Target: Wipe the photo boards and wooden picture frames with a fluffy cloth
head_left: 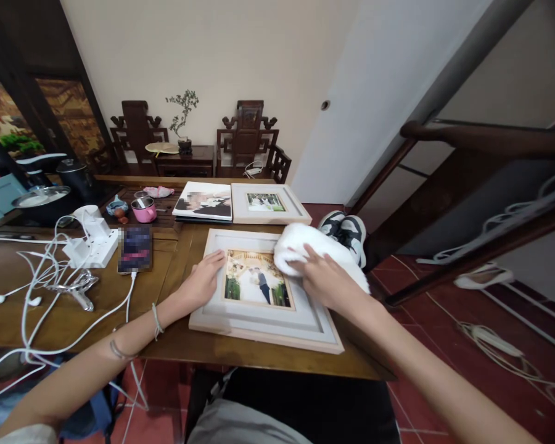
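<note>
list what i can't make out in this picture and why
Head view: upper right corner of the pale wooden rectangular picture frame, covered by the folded fluffy white cloth and right hand.
Head view: screen of the dark rectangular phone, pixelated.
Head view: part of the cover image on the flat white book, pixelated.
Head view: the rest of the light-blue boxy object, cut off by the left edge.

- We see a pale, white-matted picture frame (pixel 263 293) with a couple photo (pixel 258 279), lying flat, face up, near the front right corner of the tabletop (pixel 189 242).
- We see a fluffy white cloth (pixel 298 239) bunched over its far right corner, by the tabletop's right edge.
</note>
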Demonstrator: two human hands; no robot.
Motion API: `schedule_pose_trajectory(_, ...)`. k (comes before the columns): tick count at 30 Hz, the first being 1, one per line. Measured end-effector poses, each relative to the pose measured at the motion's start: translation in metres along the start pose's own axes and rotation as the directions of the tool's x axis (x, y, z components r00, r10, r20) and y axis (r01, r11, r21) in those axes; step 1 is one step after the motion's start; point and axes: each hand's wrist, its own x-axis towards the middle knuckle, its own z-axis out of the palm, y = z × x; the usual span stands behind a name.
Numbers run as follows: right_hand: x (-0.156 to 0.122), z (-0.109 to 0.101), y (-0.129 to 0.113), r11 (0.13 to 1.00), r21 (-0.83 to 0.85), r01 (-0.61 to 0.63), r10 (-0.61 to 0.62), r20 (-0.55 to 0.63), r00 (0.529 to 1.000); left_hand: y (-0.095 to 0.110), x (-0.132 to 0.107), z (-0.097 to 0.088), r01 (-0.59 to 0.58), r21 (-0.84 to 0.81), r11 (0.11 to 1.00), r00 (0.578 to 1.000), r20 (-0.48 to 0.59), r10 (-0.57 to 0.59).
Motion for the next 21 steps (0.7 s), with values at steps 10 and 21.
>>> schedule_pose_trajectory(10,0.004,-0.009,-0.018,0.997,-0.067,0.048,-0.043,0.073,0.996,-0.003,-0.001,-0.002,-0.009,0.009,1.000,0.997,-0.074,0.010)
schedule_pose_trajectory(21,-0.036,-0.014,-0.035,0.985,0.080,0.155,-0.165,0.142,0.976,0.015,-0.002,-0.012,0.078,0.163,0.984,0.993,0.069,-0.090)
